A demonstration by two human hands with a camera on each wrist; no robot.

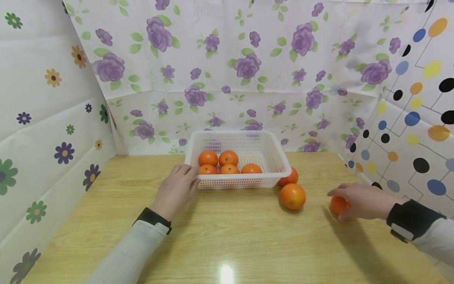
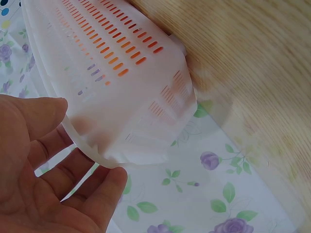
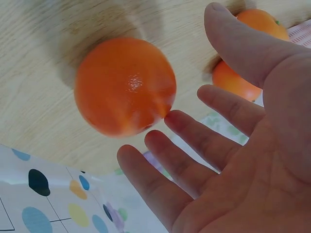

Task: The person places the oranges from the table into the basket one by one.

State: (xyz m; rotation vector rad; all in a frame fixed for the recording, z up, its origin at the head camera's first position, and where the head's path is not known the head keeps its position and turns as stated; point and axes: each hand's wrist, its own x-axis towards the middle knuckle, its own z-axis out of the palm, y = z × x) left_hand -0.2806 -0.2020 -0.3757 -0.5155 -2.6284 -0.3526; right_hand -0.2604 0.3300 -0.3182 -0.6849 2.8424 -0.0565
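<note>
A white plastic basket (image 1: 244, 181) with slotted walls stands at the back of the table, several oranges (image 1: 228, 157) inside it. My left hand (image 1: 179, 187) grips the basket's left front corner, thumb and fingers around the rim (image 2: 82, 145) in the left wrist view. On the right side of the table, my right hand (image 1: 361, 201) is over a single orange (image 1: 339, 205) and partly covers it in the head view. In the right wrist view, its fingers (image 3: 180, 165) are spread and fairly straight, with fingertips close beside that orange (image 3: 125, 87).
Two more oranges lie on the table by the basket's right front corner: one orange (image 1: 293, 196) in front, another orange (image 1: 289, 177) partly hidden behind it. A flowered cloth (image 1: 227, 79) hangs behind the wooden table (image 1: 227, 228). A dotted cloth (image 1: 418, 118) lines the right side.
</note>
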